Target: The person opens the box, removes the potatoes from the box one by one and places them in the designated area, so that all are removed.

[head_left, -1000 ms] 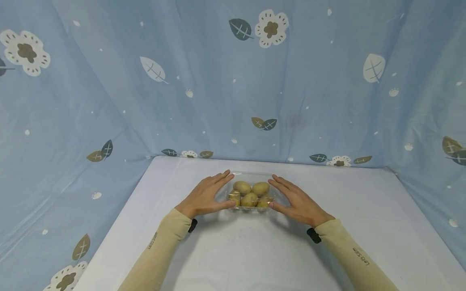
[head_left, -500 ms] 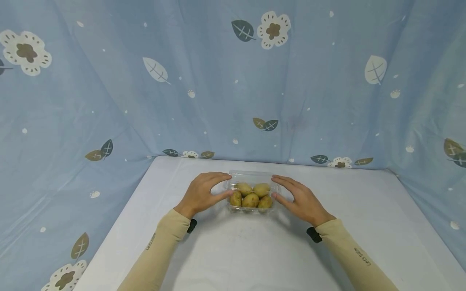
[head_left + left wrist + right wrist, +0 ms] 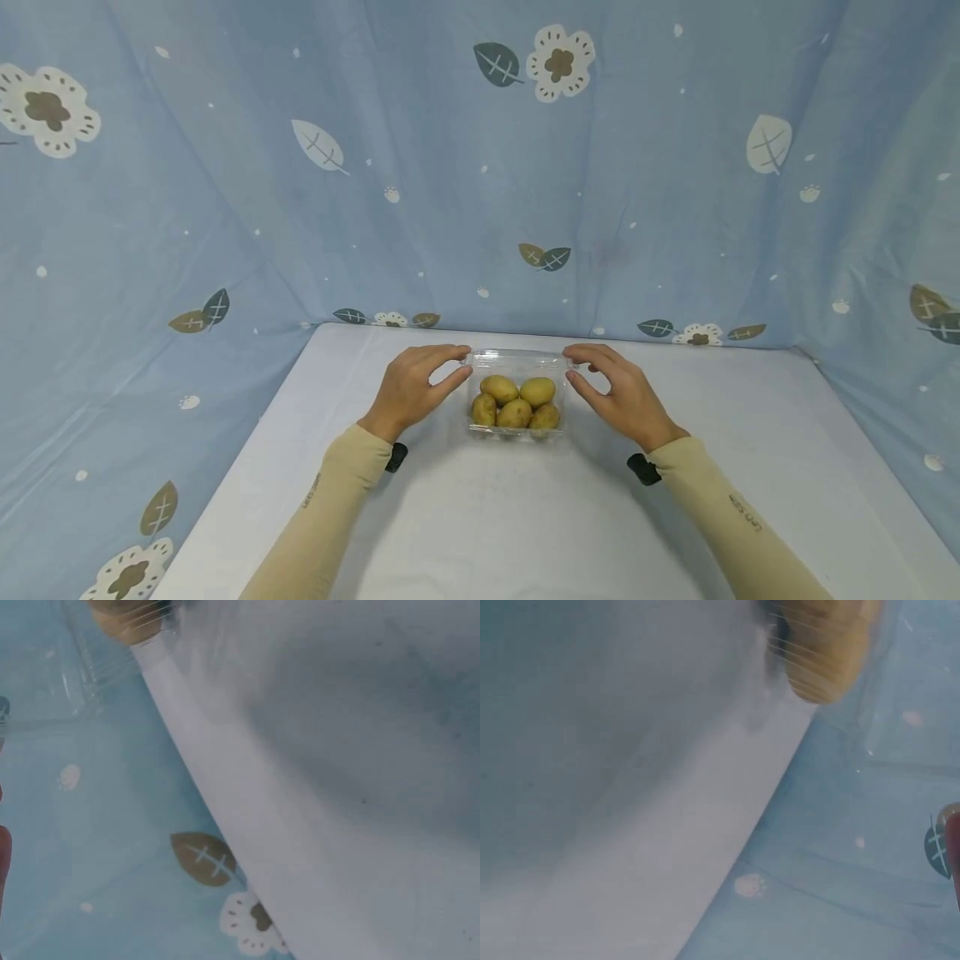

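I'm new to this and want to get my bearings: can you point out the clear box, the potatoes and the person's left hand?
clear box (image 3: 516, 362): head view, far rim.
potatoes (image 3: 514, 413): head view, front middle potato.
left hand (image 3: 408, 390): head view, back of the hand.

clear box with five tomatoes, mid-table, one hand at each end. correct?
Not tomatoes: the head view shows yellow-brown potatoes in the clear box. The rest holds: it sits mid-table, left hand and right hand at its ends.

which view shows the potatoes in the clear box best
The head view: all five potatoes show whole inside the clear box, between the left hand and the right hand. Each wrist view catches only one blurred potato at its top edge, through ribbed plastic.
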Demonstrator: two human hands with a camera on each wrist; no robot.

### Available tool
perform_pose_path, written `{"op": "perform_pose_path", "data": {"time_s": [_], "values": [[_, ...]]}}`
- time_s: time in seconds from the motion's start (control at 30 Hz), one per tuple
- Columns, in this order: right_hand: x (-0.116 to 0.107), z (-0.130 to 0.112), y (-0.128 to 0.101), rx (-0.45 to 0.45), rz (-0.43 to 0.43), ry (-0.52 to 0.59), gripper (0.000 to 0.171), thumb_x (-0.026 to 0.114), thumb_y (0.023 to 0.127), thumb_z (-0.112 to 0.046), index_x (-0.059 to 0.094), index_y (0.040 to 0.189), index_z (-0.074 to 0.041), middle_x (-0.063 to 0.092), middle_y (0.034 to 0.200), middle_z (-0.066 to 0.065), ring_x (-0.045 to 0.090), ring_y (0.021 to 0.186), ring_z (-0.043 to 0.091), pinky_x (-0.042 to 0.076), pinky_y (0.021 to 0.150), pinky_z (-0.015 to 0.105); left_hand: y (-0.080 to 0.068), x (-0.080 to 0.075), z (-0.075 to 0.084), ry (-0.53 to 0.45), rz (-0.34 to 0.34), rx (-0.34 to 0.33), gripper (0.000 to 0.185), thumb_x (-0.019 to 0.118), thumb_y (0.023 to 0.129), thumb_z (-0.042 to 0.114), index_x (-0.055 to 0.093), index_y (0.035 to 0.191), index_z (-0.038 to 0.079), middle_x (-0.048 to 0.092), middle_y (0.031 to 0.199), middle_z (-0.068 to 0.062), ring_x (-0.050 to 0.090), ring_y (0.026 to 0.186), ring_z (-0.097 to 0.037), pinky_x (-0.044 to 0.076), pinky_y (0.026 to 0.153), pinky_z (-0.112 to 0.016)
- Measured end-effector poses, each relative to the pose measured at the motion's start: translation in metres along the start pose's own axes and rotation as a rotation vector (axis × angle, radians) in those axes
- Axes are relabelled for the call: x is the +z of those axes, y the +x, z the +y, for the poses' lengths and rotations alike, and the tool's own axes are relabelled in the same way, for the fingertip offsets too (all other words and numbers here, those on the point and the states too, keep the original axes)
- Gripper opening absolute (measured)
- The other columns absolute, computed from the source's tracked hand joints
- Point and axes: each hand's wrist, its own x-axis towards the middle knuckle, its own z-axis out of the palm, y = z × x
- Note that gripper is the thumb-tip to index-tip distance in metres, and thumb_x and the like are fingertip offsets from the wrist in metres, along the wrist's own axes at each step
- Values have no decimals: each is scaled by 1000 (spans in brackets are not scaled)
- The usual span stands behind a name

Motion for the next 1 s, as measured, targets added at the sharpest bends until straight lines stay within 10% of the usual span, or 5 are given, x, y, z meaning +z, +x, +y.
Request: {"op": "perform_pose_path", "data": {"time_s": [0.37, 1.0], "values": [[-10, 7, 21, 46, -6, 104, 35, 77, 90, -2, 63, 121, -6, 67, 114, 6, 69, 101, 19, 59, 81, 33, 18, 0, -4, 25, 68, -7, 29, 76, 93, 26, 75, 120, 15, 76, 109, 2, 72, 98, -17, 58, 84, -39], [3, 22, 41, 391, 79, 256, 27, 68, 99, -29, 66, 121, -13, 68, 116, -2, 68, 105, 16, 57, 84, 26, 39, 17, -28, -166, -34, -417, 30, 64, 100, 41, 75, 120, 22, 75, 104, 6, 66, 98, -14, 54, 78, -33]]}}
